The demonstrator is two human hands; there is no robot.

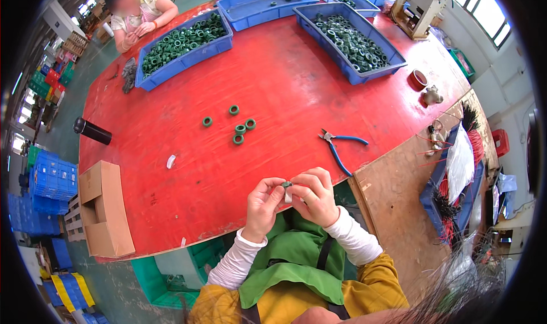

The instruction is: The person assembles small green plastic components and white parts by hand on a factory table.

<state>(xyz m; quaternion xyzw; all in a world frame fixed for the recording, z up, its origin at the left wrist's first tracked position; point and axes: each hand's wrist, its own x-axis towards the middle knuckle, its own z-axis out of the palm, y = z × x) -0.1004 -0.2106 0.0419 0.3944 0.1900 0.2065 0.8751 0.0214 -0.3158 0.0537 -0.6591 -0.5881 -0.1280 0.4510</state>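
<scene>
Close in front of my body, at the near edge of the red table, my left hand (pixel 262 209) and my right hand (pixel 317 196) meet. Between their fingertips they pinch a small green ring (pixel 287 184), partly covered by the fingers. A short white strip (pixel 288 197) hangs below it; whether it is wrapped on the ring I cannot tell. Farther out on the table lie several loose green rings (pixel 240 129), some touching each other. Side cutters with blue handles (pixel 351 138) rest with their jaws apart, beyond my right hand.
Blue trays (pixel 149 84) of green rings stand along the far side, another tray (pixel 343 67) at far right. A black bottle (pixel 92 130) and an open cardboard box (pixel 117 201) are at left. Wires fill a blue bin (pixel 431 201) at right. Another person (pixel 149 13) sits at far left.
</scene>
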